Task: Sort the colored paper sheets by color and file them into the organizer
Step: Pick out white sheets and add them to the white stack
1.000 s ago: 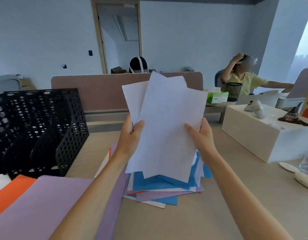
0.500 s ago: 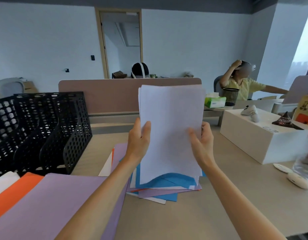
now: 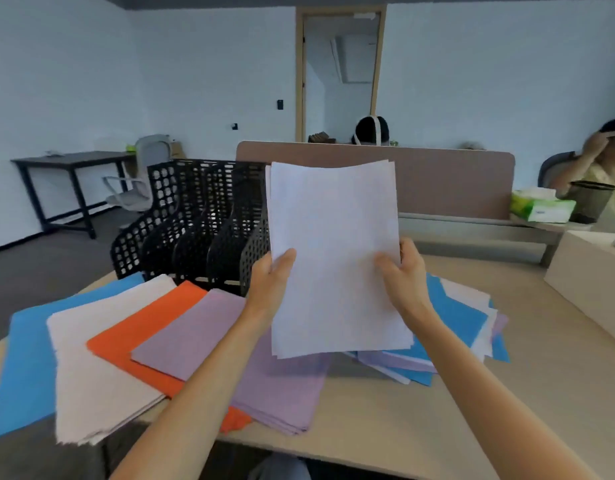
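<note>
I hold a squared-up stack of white sheets [image 3: 333, 258] upright above the desk. My left hand [image 3: 271, 282] grips its left edge and my right hand [image 3: 403, 275] grips its right edge. The black mesh organizer [image 3: 195, 223] with several slots stands just left of the stack. Fanned piles lie in front of it: blue [image 3: 25, 368], pale pink [image 3: 91, 358], orange [image 3: 143, 327] and purple [image 3: 202, 330]. A mixed unsorted pile of blue, white and purple sheets [image 3: 455, 320] lies under and right of my right hand.
A brown partition [image 3: 455, 181] runs along the desk's far edge. A white box [image 3: 586, 282] sits at the right, with a tissue box [image 3: 541, 206] and mesh bin [image 3: 590, 202] behind. A person sits at the far right. A dark table and chair stand left.
The white sheets went from fanned to squared up. My view has turned left, bringing the organizer and the sorted piles into the middle. Both hands keep their grip.
</note>
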### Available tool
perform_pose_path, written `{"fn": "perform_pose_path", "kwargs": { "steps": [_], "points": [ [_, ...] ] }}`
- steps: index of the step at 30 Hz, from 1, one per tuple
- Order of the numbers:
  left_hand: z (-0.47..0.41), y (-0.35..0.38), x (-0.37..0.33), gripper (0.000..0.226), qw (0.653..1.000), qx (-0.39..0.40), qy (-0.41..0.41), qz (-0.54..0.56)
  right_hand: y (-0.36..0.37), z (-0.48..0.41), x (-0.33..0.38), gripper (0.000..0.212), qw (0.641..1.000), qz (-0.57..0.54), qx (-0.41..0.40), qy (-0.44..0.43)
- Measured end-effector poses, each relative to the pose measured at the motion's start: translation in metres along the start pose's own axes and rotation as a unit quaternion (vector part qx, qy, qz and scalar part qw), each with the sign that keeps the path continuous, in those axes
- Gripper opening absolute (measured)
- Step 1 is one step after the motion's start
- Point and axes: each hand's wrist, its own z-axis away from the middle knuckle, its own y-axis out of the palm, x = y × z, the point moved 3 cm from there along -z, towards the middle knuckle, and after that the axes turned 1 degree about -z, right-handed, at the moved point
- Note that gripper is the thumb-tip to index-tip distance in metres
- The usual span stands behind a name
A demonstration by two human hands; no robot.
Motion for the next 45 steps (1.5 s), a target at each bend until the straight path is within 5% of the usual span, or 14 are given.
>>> {"fn": "perform_pose_path", "kwargs": {
  "steps": [5,11,14,16,17,19,31,38,45],
  "points": [
    [0.046,-0.151,-0.009,0.025,0.990,-0.121,-0.058,-0.043,0.128,0.030,0.019,0.016,0.978,-0.012,0.206,0.002],
    [0.129,-0.289,-0.005,0.023,0.961,-0.245,-0.097,-0.088,0.255,0.107,0.026,0.046,0.888,0.041,0.451,-0.080],
    [0.165,-0.324,-0.010,0.022,0.946,-0.289,-0.117,-0.092,0.288,0.133,0.024,0.068,0.805,0.159,0.546,-0.169],
    [0.184,-0.343,-0.012,0.024,0.940,-0.300,-0.126,-0.104,0.298,0.142,0.013,0.109,0.701,0.341,0.588,-0.215],
    [0.192,-0.350,-0.013,0.025,0.937,-0.305,-0.128,-0.109,0.296,0.145,0.011,0.124,0.651,0.417,0.602,-0.197],
    [0.203,-0.362,-0.014,0.025,0.933,-0.315,-0.133,-0.109,0.293,0.144,0.008,0.131,0.606,0.471,0.619,-0.168],
    [0.223,-0.363,-0.026,0.022,0.932,-0.319,-0.142,-0.098,0.281,0.148,0.036,0.081,0.618,0.461,0.591,-0.238],
    [0.217,-0.353,-0.028,0.020,0.929,-0.328,-0.156,-0.075,0.282,0.146,0.051,0.036,0.654,0.507,0.432,-0.359],
    [0.209,-0.339,-0.021,0.021,0.923,-0.338,-0.175,-0.063,0.282,0.154,0.051,0.027,0.658,0.541,0.360,-0.380]
  ]
}}
